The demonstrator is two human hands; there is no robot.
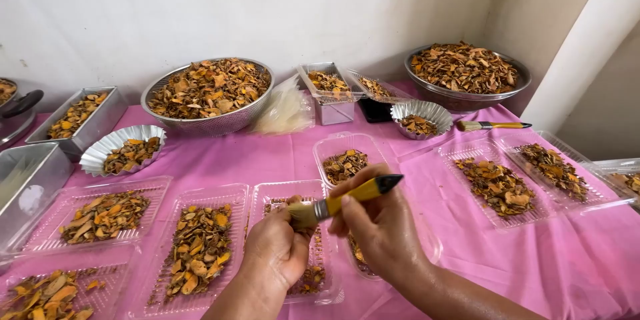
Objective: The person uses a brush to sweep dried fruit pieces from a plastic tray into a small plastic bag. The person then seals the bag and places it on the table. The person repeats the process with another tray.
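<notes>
Pink cloth covers the worktop (267,153) against a pale wall, crowded with clear trays, metal tins and bowls of dried orange-brown chips. At the near edge, the right hand (380,227) grips a yellow-handled brush (340,201) by its handle, fingers wrapped shut around it. The left hand (280,243) is cupped under the bristles, fingers curled closed at the brush tip; whether it holds a chip cannot be told. Both hands hover above a clear tray (297,193) of chips near the middle. A second brush (490,125) lies far right beside a foil cup (420,117). Brushing likely goes best with short, light strokes over the tray, so loosened dust and crumbs fall clear of the neighbouring trays.
</notes>
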